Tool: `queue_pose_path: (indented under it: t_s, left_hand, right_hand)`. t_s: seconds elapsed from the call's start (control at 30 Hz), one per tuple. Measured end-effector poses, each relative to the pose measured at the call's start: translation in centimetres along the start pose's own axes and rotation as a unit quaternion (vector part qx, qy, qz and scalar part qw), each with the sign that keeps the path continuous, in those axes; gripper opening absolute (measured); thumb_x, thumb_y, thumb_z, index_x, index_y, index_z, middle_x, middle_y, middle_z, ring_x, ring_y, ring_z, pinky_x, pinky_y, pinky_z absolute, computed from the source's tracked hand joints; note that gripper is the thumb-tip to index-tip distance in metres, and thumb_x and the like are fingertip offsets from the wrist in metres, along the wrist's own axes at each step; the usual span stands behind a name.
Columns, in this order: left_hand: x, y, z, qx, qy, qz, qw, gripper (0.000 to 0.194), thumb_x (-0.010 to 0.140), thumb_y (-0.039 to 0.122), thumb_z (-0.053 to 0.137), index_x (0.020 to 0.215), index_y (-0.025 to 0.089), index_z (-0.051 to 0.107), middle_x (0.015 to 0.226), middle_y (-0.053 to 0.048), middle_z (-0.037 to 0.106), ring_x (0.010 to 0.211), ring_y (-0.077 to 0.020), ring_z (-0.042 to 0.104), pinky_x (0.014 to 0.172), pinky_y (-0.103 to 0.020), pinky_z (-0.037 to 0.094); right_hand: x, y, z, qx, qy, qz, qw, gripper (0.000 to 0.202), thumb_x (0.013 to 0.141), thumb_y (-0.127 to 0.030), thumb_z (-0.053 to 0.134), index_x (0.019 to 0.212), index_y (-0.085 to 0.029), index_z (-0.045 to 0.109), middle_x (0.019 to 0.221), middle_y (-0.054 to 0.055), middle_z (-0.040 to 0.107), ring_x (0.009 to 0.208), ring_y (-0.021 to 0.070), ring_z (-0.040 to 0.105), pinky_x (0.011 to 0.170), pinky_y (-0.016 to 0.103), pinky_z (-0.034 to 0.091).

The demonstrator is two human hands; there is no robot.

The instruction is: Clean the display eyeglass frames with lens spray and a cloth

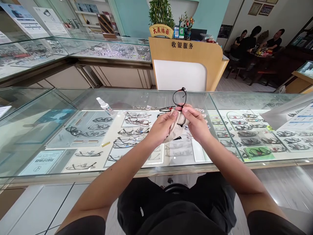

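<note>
Black-framed eyeglasses point(179, 98) are held up above the glass showcase, one round rim pointing up and away from me. My left hand point(164, 125) pinches a beige cleaning cloth point(174, 130), which is folded around the lower part of the glasses. The other lens is mostly hidden by the cloth and fingers. My right hand point(195, 122) grips the same glasses near the bridge, its thumb beside the cloth. A white spray bottle point(105, 106) stands to the left on the showcase top.
The glass showcase point(137, 168) spans in front of me, with several rows of eyeglasses point(137, 120) inside. A white stand with a printed sheet point(299, 114) is at the right. Beyond are a wooden cashier counter point(181, 52) and seated people point(254, 40).
</note>
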State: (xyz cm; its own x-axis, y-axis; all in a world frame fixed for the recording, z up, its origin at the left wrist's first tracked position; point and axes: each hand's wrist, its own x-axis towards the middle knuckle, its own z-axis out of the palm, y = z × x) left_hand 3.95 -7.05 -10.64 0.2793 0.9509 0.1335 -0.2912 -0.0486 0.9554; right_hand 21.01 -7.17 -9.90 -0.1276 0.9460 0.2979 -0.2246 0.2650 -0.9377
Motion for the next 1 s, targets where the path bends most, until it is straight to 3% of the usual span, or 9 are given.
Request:
queue_pose_path:
  t_s: [0.1,0.17,0.37,0.6,0.73,0.87,1.0]
  left_hand:
    - [0.0,0.1,0.4,-0.004,0.015,0.005,1.000,0.055,0.090,0.075,0.083,0.083,0.021,0.074,0.073,-0.003,0.069,0.073,-0.0183,0.068,0.068,-0.032,0.052]
    - [0.0,0.3,0.5,-0.012,0.021,0.011,1.000,0.055,0.088,0.073,0.086,0.083,0.020,0.073,0.078,-0.003,0.073,0.076,-0.0166,0.068,0.070,-0.030,0.052]
    - [0.0,1.1,0.8,-0.068,-0.027,-0.025,0.997,0.054,0.084,0.069,0.092,0.097,0.019,0.075,0.078,-0.005,0.077,0.072,-0.0230,0.076,0.074,-0.038,0.061]
    - [-0.1,1.3,0.3,-0.050,-0.048,-0.042,0.997,0.043,0.080,0.052,0.099,0.098,0.018,0.080,0.084,-0.007,0.081,0.078,-0.0222,0.078,0.070,-0.032,0.060]
    - [-0.2,1.5,-0.1,-0.028,-0.059,-0.061,0.996,0.049,0.075,0.044,0.103,0.109,0.018,0.080,0.095,-0.009,0.084,0.079,-0.0222,0.077,0.069,-0.031,0.060]
    - [-0.3,1.7,-0.1,-0.015,-0.070,-0.057,0.996,0.054,0.073,0.045,0.105,0.110,0.018,0.077,0.089,-0.007,0.081,0.077,-0.0206,0.075,0.068,-0.029,0.057]
    - [-0.4,1.7,0.8,-0.014,-0.048,-0.016,0.999,0.054,0.077,0.057,0.100,0.099,0.019,0.069,0.072,0.000,0.071,0.067,-0.0162,0.067,0.062,-0.027,0.050]
  right_hand:
    - [-0.2,-0.2,0.3,-0.024,-0.002,-0.027,0.999,0.033,0.096,-0.066,0.080,0.101,-0.034,0.089,0.135,0.006,0.073,0.149,0.0268,0.058,0.126,0.045,0.050]
    - [-0.4,-0.6,0.5,-0.050,0.001,-0.038,0.998,0.033,0.098,-0.065,0.079,0.101,-0.033,0.090,0.135,0.008,0.072,0.147,0.0282,0.058,0.118,0.046,0.055]
    - [-0.8,-2.0,1.1,-0.095,-0.001,-0.056,0.994,0.038,0.099,-0.067,0.075,0.087,-0.033,0.088,0.123,0.011,0.077,0.145,0.0341,0.057,0.092,0.047,0.063]
    - [-0.4,-1.3,0.7,-0.062,0.006,-0.025,0.998,0.029,0.098,-0.058,0.076,0.100,-0.034,0.091,0.130,0.008,0.073,0.145,0.0319,0.056,0.087,0.041,0.061]
    - [-0.1,-1.1,0.2,-0.036,0.028,0.007,0.999,0.030,0.093,-0.059,0.079,0.098,-0.031,0.090,0.130,0.007,0.068,0.128,0.0284,0.063,0.069,0.034,0.055]
    - [-0.1,-1.0,0.3,-0.009,0.038,0.009,0.999,0.029,0.088,-0.058,0.085,0.086,-0.029,0.086,0.124,0.007,0.066,0.122,0.0269,0.063,0.067,0.034,0.054]
    - [-0.5,-1.3,0.9,-0.029,0.019,0.008,0.999,0.035,0.087,-0.062,0.086,0.079,-0.028,0.082,0.123,0.010,0.065,0.126,0.0311,0.062,0.066,0.036,0.058]
